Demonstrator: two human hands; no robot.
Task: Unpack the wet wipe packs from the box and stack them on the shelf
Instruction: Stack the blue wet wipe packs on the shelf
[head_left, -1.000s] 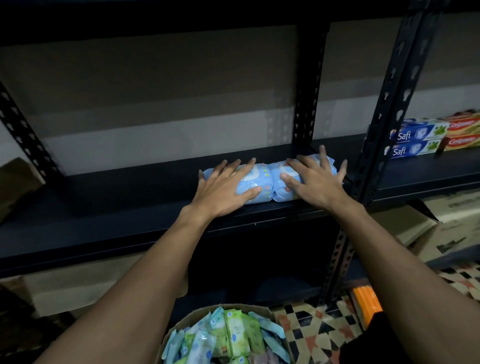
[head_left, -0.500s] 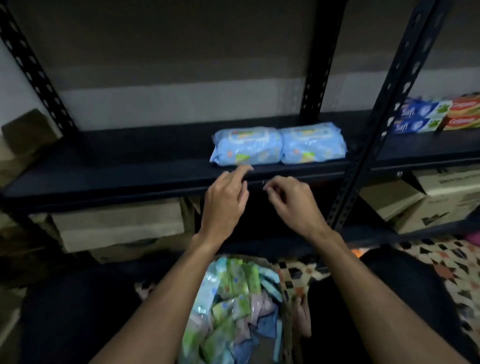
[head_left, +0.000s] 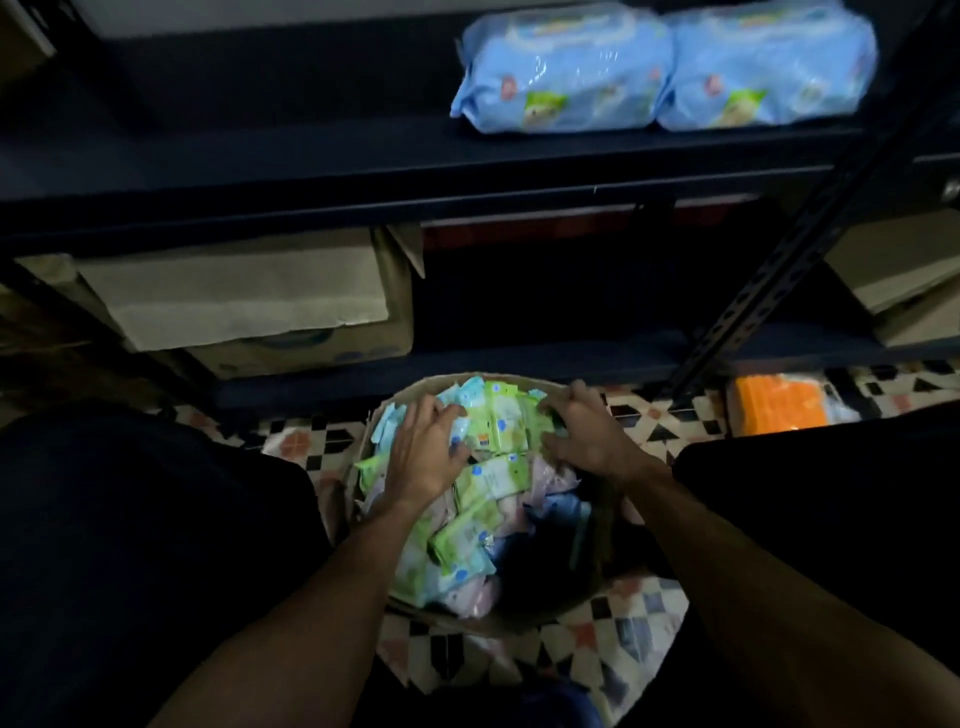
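Observation:
Two large light-blue wipe packs (head_left: 561, 67) lie side by side on the dark shelf (head_left: 311, 156) at the top right. Below, on the tiled floor, the open cardboard box (head_left: 545, 618) holds several small green, blue and pink wipe packs. Both hands are inside it, on either side of a cluster of green packs (head_left: 501, 423) at its far end. My left hand (head_left: 426, 452) rests with spread fingers on the pale blue and green packs. My right hand (head_left: 587, 436) curls fingers and thumb around the right edge of the green packs.
A cardboard carton (head_left: 244, 296) sits on the lower shelf at left, and more cartons at far right. A slanted perforated upright (head_left: 779, 270) stands to the right of the box. An orange package (head_left: 779, 410) lies on the floor. My dark-clothed knees flank the box.
Both hands left the two blue packs on the shelf, dropped past its front edge and went down into the box. My view tilted downward.

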